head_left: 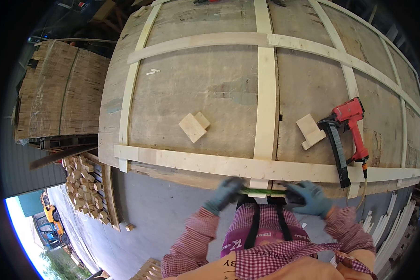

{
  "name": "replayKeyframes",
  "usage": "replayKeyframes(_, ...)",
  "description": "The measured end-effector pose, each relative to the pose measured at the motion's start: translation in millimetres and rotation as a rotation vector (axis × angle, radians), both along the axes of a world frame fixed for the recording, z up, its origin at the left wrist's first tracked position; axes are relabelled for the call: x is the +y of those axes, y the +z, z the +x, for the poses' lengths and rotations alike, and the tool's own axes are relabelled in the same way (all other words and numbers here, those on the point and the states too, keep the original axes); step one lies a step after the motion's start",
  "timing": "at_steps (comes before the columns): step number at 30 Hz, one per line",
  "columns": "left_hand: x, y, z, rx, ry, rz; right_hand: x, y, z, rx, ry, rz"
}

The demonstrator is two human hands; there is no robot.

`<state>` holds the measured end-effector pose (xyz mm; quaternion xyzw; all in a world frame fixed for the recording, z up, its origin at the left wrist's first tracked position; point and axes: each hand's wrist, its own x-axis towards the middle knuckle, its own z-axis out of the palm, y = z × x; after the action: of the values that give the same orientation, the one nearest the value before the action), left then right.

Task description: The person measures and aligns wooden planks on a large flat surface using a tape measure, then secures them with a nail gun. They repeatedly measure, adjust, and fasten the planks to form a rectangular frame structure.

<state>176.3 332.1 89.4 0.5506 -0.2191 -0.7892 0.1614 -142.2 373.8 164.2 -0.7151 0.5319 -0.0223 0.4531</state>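
My left hand [225, 194], in a blue-grey glove, closes on one end of a thin green strip [265, 191]. My right hand [308, 199], gloved alike, grips the other end. Held level between them, the strip crosses just in front of my waist at the table's near edge. Directly beyond it runs the near slat [210, 163] of a pale wooden frame lying on the plywood tabletop [196, 88]. Right of my hands, a red nail gun [349, 112] with a black magazine rests across that slat. What kind of strip it is, I cannot make out.
Wooden blocks lie on the tabletop in two small groups, left [192, 128] and right [309, 128]. An air hose [363, 189] trails from the nail gun. Stacked boards [56, 88] and a pallet of offcuts [85, 186] stand left. Long white strips [392, 228] lie at right.
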Motion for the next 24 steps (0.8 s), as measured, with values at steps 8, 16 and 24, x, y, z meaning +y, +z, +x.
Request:
replayKeyframes(8,-130.9,-29.9,234.7,0.146,1.061,-0.111,34.6,-24.0,-132.2,0.257,-0.04,0.037)
replayKeyframes(16,-132.0,-95.2,157.1,-0.83,0.25,-0.748,-0.1,-2.6,-144.6,0.044,-0.347,0.139)
replayKeyframes(24,-200.7,-105.5,76.8,-1.145,-0.06,-1.034,-32.5,12.4,-114.5,0.056,-0.338,0.187)
